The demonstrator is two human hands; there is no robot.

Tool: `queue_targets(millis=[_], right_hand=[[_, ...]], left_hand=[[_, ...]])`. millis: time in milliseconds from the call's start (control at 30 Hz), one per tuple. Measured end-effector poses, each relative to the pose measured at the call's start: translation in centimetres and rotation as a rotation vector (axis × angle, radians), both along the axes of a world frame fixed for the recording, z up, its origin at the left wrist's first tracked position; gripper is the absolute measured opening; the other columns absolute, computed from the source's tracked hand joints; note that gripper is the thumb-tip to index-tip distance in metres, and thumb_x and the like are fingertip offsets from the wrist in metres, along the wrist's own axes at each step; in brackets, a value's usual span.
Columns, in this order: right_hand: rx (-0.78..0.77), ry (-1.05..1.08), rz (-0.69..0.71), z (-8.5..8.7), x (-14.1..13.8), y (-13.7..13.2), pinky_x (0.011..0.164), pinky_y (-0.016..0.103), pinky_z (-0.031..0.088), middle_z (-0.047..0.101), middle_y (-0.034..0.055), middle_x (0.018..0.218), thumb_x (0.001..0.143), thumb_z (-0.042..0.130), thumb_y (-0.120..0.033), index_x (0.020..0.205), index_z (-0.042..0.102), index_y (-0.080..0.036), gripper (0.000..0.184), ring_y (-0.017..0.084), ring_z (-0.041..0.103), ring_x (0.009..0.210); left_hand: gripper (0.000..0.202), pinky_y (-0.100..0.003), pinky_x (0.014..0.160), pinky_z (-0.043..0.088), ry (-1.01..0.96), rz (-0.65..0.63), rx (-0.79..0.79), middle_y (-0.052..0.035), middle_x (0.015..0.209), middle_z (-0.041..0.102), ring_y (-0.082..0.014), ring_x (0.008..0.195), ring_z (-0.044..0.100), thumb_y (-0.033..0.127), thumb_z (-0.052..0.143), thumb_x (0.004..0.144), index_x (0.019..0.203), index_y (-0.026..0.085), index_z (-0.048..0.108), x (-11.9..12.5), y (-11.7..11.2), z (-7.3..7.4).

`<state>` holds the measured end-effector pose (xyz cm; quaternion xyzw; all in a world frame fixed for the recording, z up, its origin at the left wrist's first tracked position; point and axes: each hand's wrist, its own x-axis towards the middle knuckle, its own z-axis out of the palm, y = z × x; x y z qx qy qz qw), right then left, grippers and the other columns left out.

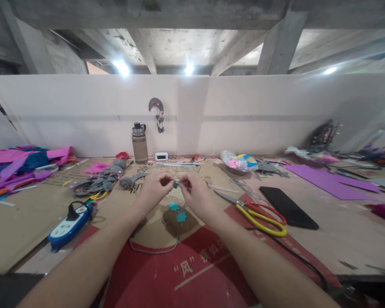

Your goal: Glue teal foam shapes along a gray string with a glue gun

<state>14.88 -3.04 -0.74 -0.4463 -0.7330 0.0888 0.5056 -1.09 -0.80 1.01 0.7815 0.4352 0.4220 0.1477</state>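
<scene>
My left hand [156, 187] and my right hand [195, 191] meet above the middle of the table, thumbs and forefingers pinched. Between the fingertips is a small dark teal piece [176, 185], partly hidden; its exact shape cannot be made out. Just below lie two flower-shaped turquoise pieces [181, 217], on or beside a dark brown patch [170, 222]. A thin grey cord [154, 253] curves across the red-and-tan printed sheet under my wrists. Right of my right hand rest scissors [244, 204] with red and yellow handles, blades partly open.
A black phone [288, 207] and purple sheets [332, 182] lie to the right. On the left are a blue-and-white power strip [71, 224], grey felt pieces [99, 182] and coloured scraps [25, 164]. A bottle [140, 145] stands by the white partition, where a crescent ornament [156, 105] hangs.
</scene>
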Motion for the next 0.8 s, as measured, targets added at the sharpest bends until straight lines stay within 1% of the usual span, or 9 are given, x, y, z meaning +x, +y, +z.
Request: queue_targets(millis=[100,233,333,400,533,667,800], right_hand=[[-0.001,-0.010,-0.004,0.03,-0.01,0.00,0.066,0.028,0.039,0.058,0.0041,0.076,0.079,0.050,-0.018,0.078,0.056,-0.018,0.006,0.016,0.051,0.072],[0.000,-0.003,-0.002,0.01,-0.12,-0.05,0.065,0.027,0.038,0.058,0.0023,0.071,0.079,0.050,-0.018,0.074,0.054,-0.018,0.007,0.015,0.050,0.069],[-0.018,-0.009,-0.011,-0.04,-0.19,-0.08,0.064,0.026,0.038,0.057,0.0020,0.070,0.080,0.050,-0.019,0.072,0.054,-0.018,0.009,0.014,0.050,0.068],[-0.034,-0.012,-0.013,-0.03,-0.20,-0.12,0.063,0.026,0.038,0.058,0.0024,0.071,0.080,0.050,-0.020,0.072,0.054,-0.018,0.010,0.014,0.050,0.067],[-0.049,-0.009,-0.009,0.12,-0.18,-0.25,0.063,0.026,0.038,0.060,0.0029,0.072,0.082,0.049,-0.023,0.074,0.056,-0.017,0.013,0.014,0.051,0.067],[-0.053,-0.029,-0.024,0.29,-0.17,-0.32,0.063,0.026,0.036,0.059,0.0026,0.070,0.085,0.046,-0.026,0.071,0.056,-0.018,0.019,0.014,0.051,0.066],[-0.078,-0.055,-0.043,0.30,-0.14,-0.30,0.060,0.025,0.034,0.059,0.0021,0.068,0.086,0.044,-0.029,0.069,0.056,-0.018,0.023,0.013,0.050,0.064]], left_hand=[[0.014,-0.022,0.052,0.043,-0.049,-0.003,-0.061,0.0013,0.057,0.061,-0.0109,0.051,0.055,0.025,0.053,0.075,0.076,0.018,0.065,0.01,0.02,-0.11],[0.013,-0.022,0.051,0.046,-0.171,-0.026,-0.149,0.0007,0.057,0.061,-0.0112,0.050,0.056,0.028,0.055,0.075,0.076,0.016,0.062,0.40,-0.14,-0.19],[0.017,-0.023,0.051,0.048,-0.267,-0.058,-0.186,-0.0003,0.061,0.063,-0.0121,0.053,0.058,0.029,0.058,0.073,0.083,0.016,0.062,0.70,-0.24,-0.22],[0.019,-0.023,0.050,0.048,-0.300,-0.062,-0.196,-0.0007,0.061,0.063,-0.0123,0.052,0.058,0.030,0.060,0.072,0.084,0.016,0.063,0.78,-0.25,-0.23],[0.016,-0.023,0.050,0.048,-0.268,-0.046,-0.181,-0.0009,0.056,0.062,-0.0123,0.050,0.057,0.029,0.059,0.072,0.077,0.016,0.065,0.69,-0.22,-0.23],[0.014,-0.023,0.051,0.048,-0.219,-0.027,-0.152,-0.0007,0.056,0.062,-0.0122,0.050,0.058,0.027,0.057,0.073,0.076,0.016,0.064,0.64,-0.42,-0.11],[0.013,-0.023,0.052,0.049,-0.228,-0.020,-0.158,-0.0006,0.057,0.063,-0.0124,0.051,0.059,0.027,0.057,0.073,0.075,0.016,0.063,0.79,-0.72,0.02]])
